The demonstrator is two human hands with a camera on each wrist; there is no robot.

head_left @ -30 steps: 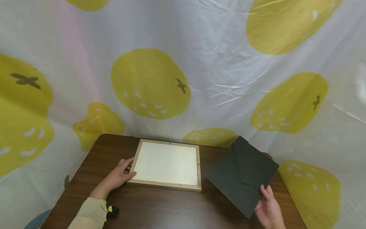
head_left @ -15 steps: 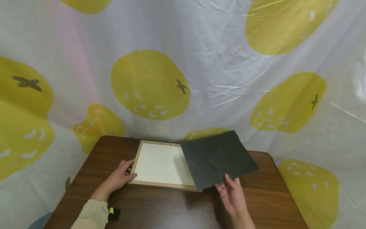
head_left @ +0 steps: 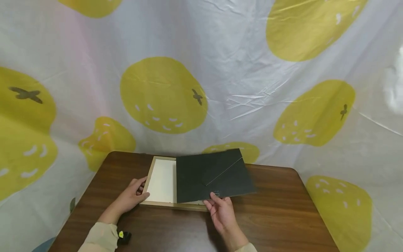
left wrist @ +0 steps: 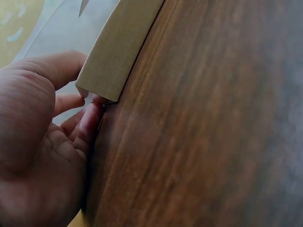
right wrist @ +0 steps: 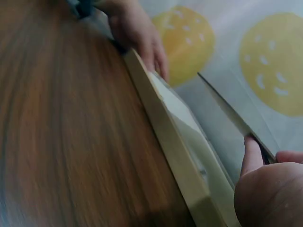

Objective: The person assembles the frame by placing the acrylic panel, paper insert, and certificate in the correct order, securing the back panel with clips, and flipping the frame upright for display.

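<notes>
Black panel (head_left: 211,173) tilted in the air over the right part of the light wooden frame (head_left: 173,205), near edge pinched by the right hand (head_left: 222,214), thumb on top; right wrist view shows a gap between panel and frame. Frame lies on the brown wood-grain surface (head_left: 274,217), white inner sheet (head_left: 162,180) exposed at left, left side gripped by the left hand (head_left: 129,196), thumb over the rim. Beyond: pale curtain (head_left: 239,77) with yellow fruit prints; small black device (head_left: 125,238) beside the left sleeve (head_left: 99,237).
</notes>
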